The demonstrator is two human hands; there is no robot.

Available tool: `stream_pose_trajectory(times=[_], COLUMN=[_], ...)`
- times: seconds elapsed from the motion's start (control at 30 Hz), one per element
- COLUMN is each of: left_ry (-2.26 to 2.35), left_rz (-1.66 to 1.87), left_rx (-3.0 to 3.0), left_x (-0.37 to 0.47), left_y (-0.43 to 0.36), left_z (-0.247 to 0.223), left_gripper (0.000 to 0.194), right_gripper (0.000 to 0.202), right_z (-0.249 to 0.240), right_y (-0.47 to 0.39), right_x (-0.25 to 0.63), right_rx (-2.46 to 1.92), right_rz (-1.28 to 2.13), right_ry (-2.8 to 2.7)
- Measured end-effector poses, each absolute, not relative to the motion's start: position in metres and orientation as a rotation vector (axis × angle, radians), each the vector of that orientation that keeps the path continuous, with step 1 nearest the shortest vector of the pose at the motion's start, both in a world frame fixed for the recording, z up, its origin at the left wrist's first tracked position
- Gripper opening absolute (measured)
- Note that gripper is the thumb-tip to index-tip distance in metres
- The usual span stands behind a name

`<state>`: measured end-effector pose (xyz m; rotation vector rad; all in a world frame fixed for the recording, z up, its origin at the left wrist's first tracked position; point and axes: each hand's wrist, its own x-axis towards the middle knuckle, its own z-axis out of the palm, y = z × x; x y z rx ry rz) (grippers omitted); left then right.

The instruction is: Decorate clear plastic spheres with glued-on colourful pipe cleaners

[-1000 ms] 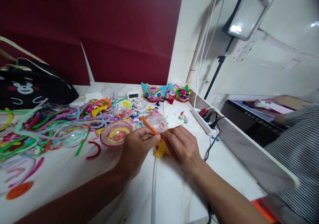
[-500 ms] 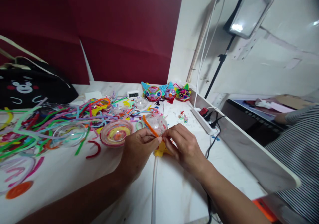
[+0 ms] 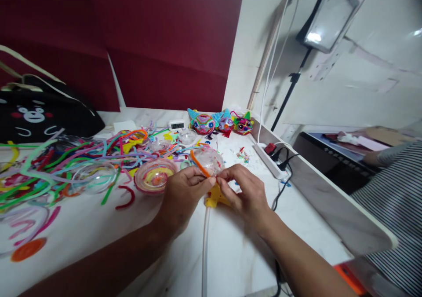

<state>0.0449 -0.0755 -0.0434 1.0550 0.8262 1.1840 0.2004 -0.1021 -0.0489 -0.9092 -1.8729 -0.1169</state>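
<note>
My left hand (image 3: 183, 196) is closed on the near edge of a clear plastic dome (image 3: 211, 161) and pinches an orange pipe cleaner (image 3: 199, 163) against it. The pipe cleaner curves along the dome's left rim. On the other side, the thumb and fingertips of my right hand (image 3: 245, 191) are pressed together at the dome's near edge; the exact spot is partly hidden by the fingers. Below both hands lies a yellow glue gun (image 3: 215, 198), its pale cord running toward me. A dome lined with coloured rings (image 3: 141, 180) sits just left of my left hand.
A heap of pipe cleaners (image 3: 62, 165) spreads over the left side, with a clear half shell (image 3: 94, 178) and an orange coil (image 3: 28, 249). Several finished animal heads (image 3: 205, 123) stand at the back. A power strip (image 3: 272, 161) lies right; a person in stripes (image 3: 392, 200) is beyond the partition.
The orange pipe cleaner now follows the dome's left rim more closely. The dome has tilted slightly, and my right fingers have shifted a little along its near edge.
</note>
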Motion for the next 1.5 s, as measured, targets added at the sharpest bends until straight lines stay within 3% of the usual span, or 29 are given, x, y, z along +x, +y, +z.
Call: stream_pose_trajectory(times=[0.33,0.73,1.5], left_ry=[0.846,0.915,0.839], left_rz=[1.195,1.166,1.159], left_rx=[1.077,1.142,1.071], left_x=[0.0453,0.046,0.047], left_y=[-0.0788,-0.0813,-0.08], left_z=[-0.0447,-0.0487,-0.041], left_gripper=[0.017,0.015,0.016], right_gripper=[0.009,0.013,0.012], right_z=[-0.05,-0.0458,-0.0526], right_y=[-0.1009,-0.103,-0.1024], right_x=[0.2,0.2024,0.1967], right_rx=[-0.914,-0.952,-1.008], right_rz=[-0.342,-0.217,-0.327], right_ry=[-1.976,-2.082,-1.947])
